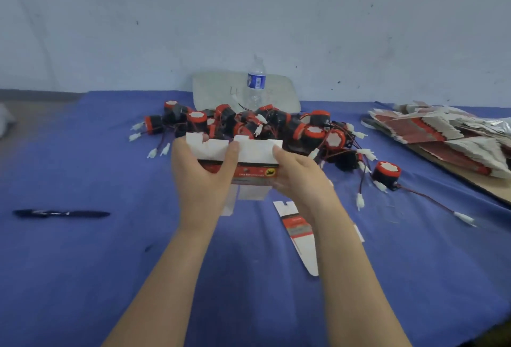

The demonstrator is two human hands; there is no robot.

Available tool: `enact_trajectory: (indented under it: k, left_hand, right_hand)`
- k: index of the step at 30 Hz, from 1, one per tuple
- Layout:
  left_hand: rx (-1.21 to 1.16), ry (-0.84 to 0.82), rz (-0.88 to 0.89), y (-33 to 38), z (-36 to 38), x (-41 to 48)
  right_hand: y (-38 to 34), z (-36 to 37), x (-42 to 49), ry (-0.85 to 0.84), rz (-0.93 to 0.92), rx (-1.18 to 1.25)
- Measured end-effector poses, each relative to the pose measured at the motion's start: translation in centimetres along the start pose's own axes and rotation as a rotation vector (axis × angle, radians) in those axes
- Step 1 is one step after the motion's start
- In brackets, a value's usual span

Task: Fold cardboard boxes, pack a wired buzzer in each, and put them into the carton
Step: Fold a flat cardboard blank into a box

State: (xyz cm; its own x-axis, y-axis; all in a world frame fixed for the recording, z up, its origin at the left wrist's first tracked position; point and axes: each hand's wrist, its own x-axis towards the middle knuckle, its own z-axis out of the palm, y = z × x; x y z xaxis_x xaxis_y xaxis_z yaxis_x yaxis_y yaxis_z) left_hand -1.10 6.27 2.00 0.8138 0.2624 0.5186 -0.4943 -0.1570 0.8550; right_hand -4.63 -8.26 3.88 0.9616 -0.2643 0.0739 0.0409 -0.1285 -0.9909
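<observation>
Flat box blank held up just in front of buzzer pile, between both hands. Left hand grips left end, right hand grips right end, thumbs on near face.

Bare forearms, bare left grip, right grip

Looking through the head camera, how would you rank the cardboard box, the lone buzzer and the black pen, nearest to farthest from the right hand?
1. Box: held by the right hand itself, at the centre.
2. Lone buzzer: lying off to that hand's right.
3. Pen: far left, beyond the left hand.
</observation>
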Motion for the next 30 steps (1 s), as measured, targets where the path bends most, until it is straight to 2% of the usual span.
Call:
enact_trajectory:
  k: [4, 6, 8, 10, 13, 15, 17, 19, 20, 22, 27, 30]
  left_hand:
    - [0.045, 0.002, 0.112, -1.6, -2.7, 0.7]
    - [0.077, 0.003, 0.195, -2.3, -3.3, 0.8]
    - [0.109, -0.006, 0.253, -3.1, -3.5, 1.0]
    - [0.125, -0.044, 0.232, -3.8, -3.5, 0.9]
    - [0.23, -0.056, 0.223, -4.4, -3.3, 0.8]
    - [0.28, -0.067, 0.278, -4.6, -3.2, 1.1]
    - [0.217, -0.093, 0.306, -4.7, -3.2, 1.2]
    - [0.133, -0.121, 0.292, -4.7, -3.1, 1.1]
    - [0.119, -0.131, 0.283, -4.7, -3.0, 0.9]
    - [0.125, -0.14, 0.262, -4.9, -2.7, 0.7]
    - [0.16, -0.183, 0.257, -5.7, -2.4, 0.4]
    - [0.204, -0.139, 0.196, -6.0, -2.5, 0.5]
  right_hand:
    - [0.4, 0.9, 1.1, -0.401, 0.117, -0.042]
    - [0.8, 2.0, 1.5, -0.446, 0.127, -0.045]
    - [1.5, 3.1, 1.9, -0.346, 0.059, -0.029]
    - [2.5, 4.3, 2.2, -0.207, -0.056, -0.001]
    - [3.4, 5.5, 2.1, -0.095, -0.172, 0.039]
    - [3.6, 5.1, 2.1, -0.123, -0.166, 0.069]
    - [3.8, 4.3, 2.0, -0.277, -0.097, 0.09]
    - [3.9, 3.8, 1.8, -0.394, -0.074, -0.067]
    - [4.0, 3.9, 1.7, -0.384, -0.097, -0.186]
    - [4.1, 4.4, 1.8, -0.278, -0.162, -0.342]
    - [4.7, 6.3, 1.5, 0.04, -0.308, -0.424]
    - [4.9, 7.0, 1.4, 0.09, -0.436, -0.49]
